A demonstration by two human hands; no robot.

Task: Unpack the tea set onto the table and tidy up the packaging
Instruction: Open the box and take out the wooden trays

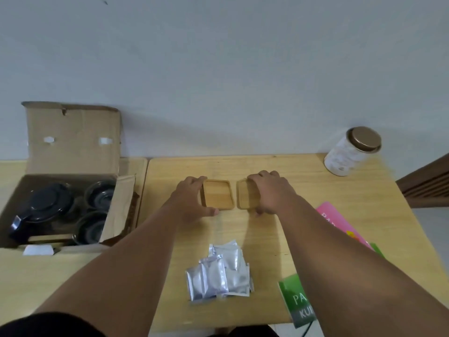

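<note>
Head view, left hand (192, 200) gripping square wooden coaster (217, 194), right hand (269, 190) gripping its twin (243, 193)

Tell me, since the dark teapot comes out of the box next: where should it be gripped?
Probably by the handle, reached from above at the near left corner. The teapot sits upright in the open cardboard box, lid up, with the cups crowding its right side.

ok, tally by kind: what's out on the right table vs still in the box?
On the table:
wooden trays: 2
tin: 1
foil sachet pile: 1, count unclear
printed packs: 2 (pink, green)
In the box:
teapot: 1
cups: 2
Total: 9
</note>
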